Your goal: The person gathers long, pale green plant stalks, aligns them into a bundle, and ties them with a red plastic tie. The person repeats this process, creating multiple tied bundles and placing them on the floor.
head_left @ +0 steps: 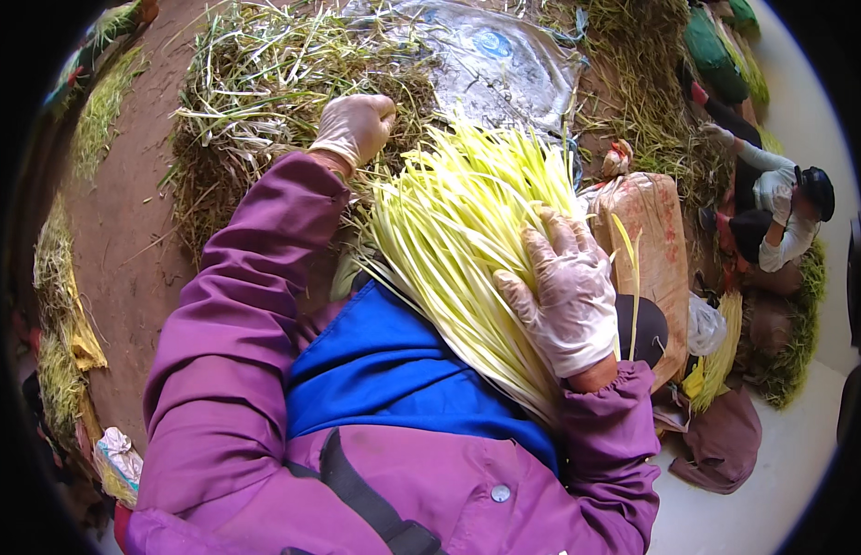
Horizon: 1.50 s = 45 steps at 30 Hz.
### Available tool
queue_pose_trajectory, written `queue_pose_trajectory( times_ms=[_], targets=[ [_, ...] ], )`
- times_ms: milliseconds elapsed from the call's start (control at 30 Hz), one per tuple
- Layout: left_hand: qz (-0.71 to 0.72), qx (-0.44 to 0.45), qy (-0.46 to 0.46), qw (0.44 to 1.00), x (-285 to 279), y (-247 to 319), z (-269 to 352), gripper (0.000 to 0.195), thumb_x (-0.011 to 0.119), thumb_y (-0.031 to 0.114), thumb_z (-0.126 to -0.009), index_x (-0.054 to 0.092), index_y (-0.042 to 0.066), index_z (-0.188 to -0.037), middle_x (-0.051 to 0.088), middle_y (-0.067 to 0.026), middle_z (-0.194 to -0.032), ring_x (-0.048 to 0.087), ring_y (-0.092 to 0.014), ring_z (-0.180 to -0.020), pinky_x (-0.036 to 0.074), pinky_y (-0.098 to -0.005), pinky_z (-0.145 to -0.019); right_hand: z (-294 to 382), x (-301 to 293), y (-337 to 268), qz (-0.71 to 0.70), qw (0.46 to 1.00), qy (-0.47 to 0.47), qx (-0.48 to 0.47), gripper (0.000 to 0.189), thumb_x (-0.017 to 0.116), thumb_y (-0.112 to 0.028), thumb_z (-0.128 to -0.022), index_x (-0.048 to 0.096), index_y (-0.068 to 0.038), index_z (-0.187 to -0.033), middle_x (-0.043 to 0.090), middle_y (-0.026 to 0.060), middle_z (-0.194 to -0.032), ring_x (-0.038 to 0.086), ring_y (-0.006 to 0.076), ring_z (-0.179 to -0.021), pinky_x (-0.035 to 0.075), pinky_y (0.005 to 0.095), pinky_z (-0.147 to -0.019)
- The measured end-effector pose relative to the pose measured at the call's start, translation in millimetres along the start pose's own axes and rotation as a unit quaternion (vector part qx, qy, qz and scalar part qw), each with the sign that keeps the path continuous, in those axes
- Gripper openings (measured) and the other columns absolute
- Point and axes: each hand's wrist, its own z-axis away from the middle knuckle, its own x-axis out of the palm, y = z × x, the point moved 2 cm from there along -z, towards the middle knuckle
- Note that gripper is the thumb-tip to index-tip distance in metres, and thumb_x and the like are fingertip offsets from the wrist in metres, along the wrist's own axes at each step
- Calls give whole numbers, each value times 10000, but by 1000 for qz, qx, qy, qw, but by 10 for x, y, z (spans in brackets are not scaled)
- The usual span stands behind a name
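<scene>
A large bundle of pale yellow leaves, like blanched chives, lies slantwise across my lap over a blue apron. My right hand, in a thin translucent glove, holds the bundle down from above, fingers spread over its right side. A couple of stray yellow leaves stick up beside that hand. Gloved too, my left hand is curled into a fist over the near edge of a heap of green and dry leaf waste. Nothing shows in the fist; its palm side is hidden.
Beyond the bundle lies a dirty plastic sack. A tan wrapped block stands at my right, near a clear plastic bag and brown cloth. Another person sits farther right among leaf piles. More leaves line the left.
</scene>
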Motion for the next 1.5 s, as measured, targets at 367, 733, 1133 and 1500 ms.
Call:
queue_pose_trajectory(
  times_ms=[367, 733, 1133, 1500],
  targets=[
    [596, -217, -226, 739, 508, -126, 74, 323, 717, 371, -968, 741, 52, -1010, 728, -28, -894, 675, -101, -752, 542, -244, -707, -59, -24, -39, -16, 1000, -1, -6, 483, 698, -369, -904, 671, -16, -1234, 576, 200, -1416, 503, 425, -1310, 381, 496, -1112],
    [606, -203, -204, 742, 538, -93, -61, 220, 785, 109, -886, 742, -33, -1049, 748, -91, -887, 709, -151, -769, 582, -272, -752, -32, 14, -29, -2, 1000, -2, -3, 506, 712, -376, -895, 659, -29, -1260, 566, 202, -1425, 489, 426, -1318, 371, 513, -1112],
    [313, -138, -90, 935, 120, -318, 133, 359, 662, 396, -1004, 760, 57, -937, 739, -57, -808, 652, -124, -662, 560, -308, -614, -7, 25, -21, -10, 1000, 1, 0, 504, 708, -402, -891, 655, -49, -1246, 564, 191, -1412, 481, 416, -1318, 359, 517, -1111],
    [452, -79, -192, 868, -258, 124, 323, 229, 792, 227, -917, 778, 17, -1007, 753, -37, -880, 658, -108, -727, 552, -276, -682, 7, 34, -49, 10, 1000, -13, 14, 562, 653, -478, -926, 638, -62, -1303, 552, 158, -1456, 505, 387, -1309, 379, 501, -1080]
  ],
)
